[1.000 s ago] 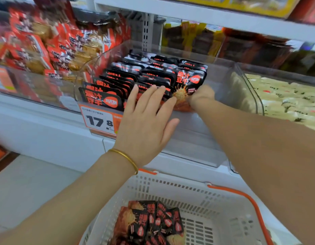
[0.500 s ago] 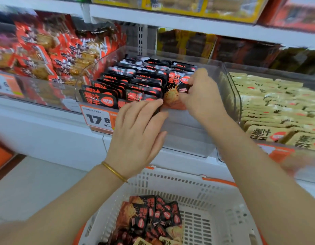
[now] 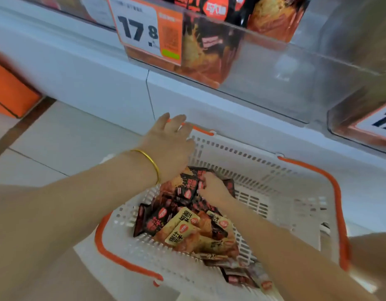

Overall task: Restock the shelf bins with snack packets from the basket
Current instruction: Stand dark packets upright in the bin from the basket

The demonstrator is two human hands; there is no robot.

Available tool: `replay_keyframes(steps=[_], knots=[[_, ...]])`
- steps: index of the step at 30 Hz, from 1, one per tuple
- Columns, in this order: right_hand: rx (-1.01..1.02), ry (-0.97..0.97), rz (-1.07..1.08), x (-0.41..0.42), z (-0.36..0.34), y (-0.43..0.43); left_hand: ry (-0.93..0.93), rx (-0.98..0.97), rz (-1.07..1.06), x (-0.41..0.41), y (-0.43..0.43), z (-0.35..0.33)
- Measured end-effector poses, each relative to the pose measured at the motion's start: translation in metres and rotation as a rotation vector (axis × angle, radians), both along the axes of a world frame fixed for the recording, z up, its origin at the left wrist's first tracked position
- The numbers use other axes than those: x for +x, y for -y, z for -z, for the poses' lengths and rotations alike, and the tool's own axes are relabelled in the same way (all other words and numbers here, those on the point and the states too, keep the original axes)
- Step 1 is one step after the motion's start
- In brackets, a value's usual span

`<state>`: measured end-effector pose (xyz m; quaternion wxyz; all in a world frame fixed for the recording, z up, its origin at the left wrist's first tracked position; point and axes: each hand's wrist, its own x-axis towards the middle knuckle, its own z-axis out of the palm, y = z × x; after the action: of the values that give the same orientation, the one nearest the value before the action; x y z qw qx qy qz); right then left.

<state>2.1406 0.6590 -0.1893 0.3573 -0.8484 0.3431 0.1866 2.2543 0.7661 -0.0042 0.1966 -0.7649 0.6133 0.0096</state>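
You are holding your left hand (image 3: 170, 146) above the far left corner of the basket (image 3: 274, 170), with its fingers (image 3: 176, 121) spreading loosely and gripping nothing. A gold bangle (image 3: 152, 162) is sitting on that wrist. Your right hand (image 3: 214, 190) is lying low inside the basket, and its fingers are curling round the edge of a black packet (image 3: 188, 186) on top of the pile. The snack packets (image 3: 183, 224), some black and some tan, are lying heaped against the basket's left side. The basket is sitting just in front of the shelf base, with tiled floor (image 3: 57, 137) showing to its left. The clear shelf bin (image 3: 274, 68) is showing along the top edge, with black packets standing behind its front wall and a price tag (image 3: 142, 29) reading 17.8 hanging on it
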Motion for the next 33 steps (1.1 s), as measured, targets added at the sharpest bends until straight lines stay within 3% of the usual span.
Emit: replay_keyframes(steps=[6, 11, 16, 20, 22, 25, 28, 30, 31, 33], knots=[[0.014, -0.104, -0.037, 0.035, 0.068, -0.01, -0.049, 0.057, 0.034, 0.004, 0.018, 0.011], [-0.081, -0.074, 0.22, 0.045, 0.079, -0.026, -0.084, 0.072, 0.021, 0.004, 0.024, 0.012], [-0.014, 0.289, 0.072, 0.031, 0.006, -0.008, -0.143, 0.053, -0.019, 0.003, 0.026, 0.009], [0.012, 0.473, 0.009, 0.0, -0.106, 0.026, -0.382, 0.052, -0.097, -0.003, 0.032, -0.001], [-0.012, 0.602, 0.092, -0.018, -0.158, 0.034, -0.568, -0.029, -0.126, -0.009, 0.037, -0.01], [0.12, 0.781, 0.267, -0.039, -0.211, 0.036, -0.808, -0.221, -0.146, -0.019, 0.042, -0.034], [0.537, 1.024, 0.531, -0.066, -0.245, 0.032, -1.073, -0.481, -0.107, -0.025, 0.045, -0.063], [0.762, 1.082, 0.532, -0.081, -0.262, 0.022, -1.162, -0.67, -0.069, -0.031, 0.045, -0.085], [0.721, 1.07, 0.492, -0.083, -0.27, 0.016, -1.159, -0.75, -0.054, -0.034, 0.047, -0.094], [0.443, 1.072, 0.427, -0.073, -0.287, 0.016, -1.113, -0.898, -0.022, -0.034, 0.052, -0.113]])
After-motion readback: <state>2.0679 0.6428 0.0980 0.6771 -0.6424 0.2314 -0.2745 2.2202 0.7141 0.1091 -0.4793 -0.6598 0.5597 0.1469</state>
